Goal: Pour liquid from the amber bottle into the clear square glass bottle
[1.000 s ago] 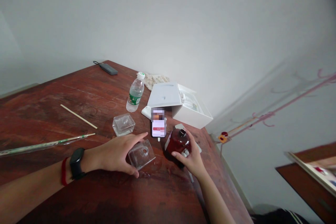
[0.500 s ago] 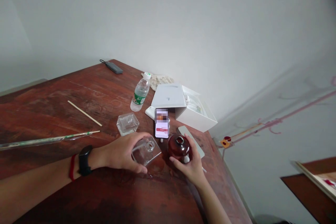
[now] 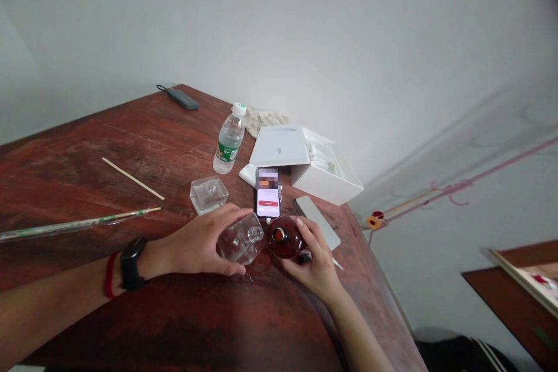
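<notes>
My left hand (image 3: 198, 247), with a black band at the wrist, is closed around a clear square glass bottle (image 3: 239, 246), whose open neck tilts to the right. In my right hand (image 3: 316, 261) is a round brown glass bottle (image 3: 285, 238), tipped left so its open mouth faces the clear bottle's neck. The two mouths are close but look apart. A few drops of liquid lie on the table below the left thumb. Behind my left hand stands a second clear square glass container (image 3: 208, 194).
On the dark wooden table (image 3: 174, 325) are a water bottle (image 3: 229, 140), a lit phone (image 3: 268, 200), an open white box (image 3: 326, 174), a pale flat slab (image 3: 320, 224), a chopstick (image 3: 133, 178), wrapped chopsticks (image 3: 78, 225) and a grey device (image 3: 183, 97). A wall rises behind.
Both bottles have tilted toward each other: the clear one's neck has swung right, and the brown one has tipped and shifted left. The view has moved slightly.
</notes>
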Demonstrator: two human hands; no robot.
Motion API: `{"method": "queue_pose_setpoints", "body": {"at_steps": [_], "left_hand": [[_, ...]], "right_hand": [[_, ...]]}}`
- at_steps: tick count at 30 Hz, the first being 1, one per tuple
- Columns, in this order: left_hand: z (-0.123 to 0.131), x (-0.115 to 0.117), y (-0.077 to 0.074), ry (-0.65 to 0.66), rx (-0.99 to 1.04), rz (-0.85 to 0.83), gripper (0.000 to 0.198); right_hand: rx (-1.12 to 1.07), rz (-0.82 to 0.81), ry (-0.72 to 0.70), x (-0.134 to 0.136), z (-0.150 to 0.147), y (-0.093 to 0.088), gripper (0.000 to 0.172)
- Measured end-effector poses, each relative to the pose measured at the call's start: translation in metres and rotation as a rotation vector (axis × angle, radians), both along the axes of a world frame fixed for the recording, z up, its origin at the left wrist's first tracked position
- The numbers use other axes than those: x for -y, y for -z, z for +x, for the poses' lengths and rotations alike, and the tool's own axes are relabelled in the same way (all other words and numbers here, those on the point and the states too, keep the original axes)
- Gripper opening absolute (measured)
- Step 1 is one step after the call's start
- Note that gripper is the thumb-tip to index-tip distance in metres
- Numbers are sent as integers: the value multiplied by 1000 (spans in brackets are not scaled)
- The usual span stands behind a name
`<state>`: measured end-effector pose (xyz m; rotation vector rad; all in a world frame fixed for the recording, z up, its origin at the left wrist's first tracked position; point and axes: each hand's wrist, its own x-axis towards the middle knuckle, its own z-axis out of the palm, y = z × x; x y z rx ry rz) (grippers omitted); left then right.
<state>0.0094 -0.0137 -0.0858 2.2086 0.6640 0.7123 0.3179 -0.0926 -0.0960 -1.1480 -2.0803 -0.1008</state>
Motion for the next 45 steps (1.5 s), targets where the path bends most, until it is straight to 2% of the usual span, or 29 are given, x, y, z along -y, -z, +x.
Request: {"method": "queue_pose_setpoints", "body": {"at_steps": [4, 9, 20, 35, 45], "left_hand": [[1, 0, 1, -1, -26, 1, 104], [1, 0, 3, -4, -66, 8, 105], [0, -1, 2, 1, -44, 47, 104], [3, 0, 3, -22, -55, 26, 107], [4, 3, 3, -45, -43, 20, 103]], "right_hand": [[-2, -10, 15, 1, -1, -2, 95], [-41, -46, 36, 0, -3, -5, 88], [37, -74, 32, 1, -2, -6, 87], [182, 63, 68, 1, -1, -13, 84], [163, 34, 78, 2, -1, -11, 85]]}}
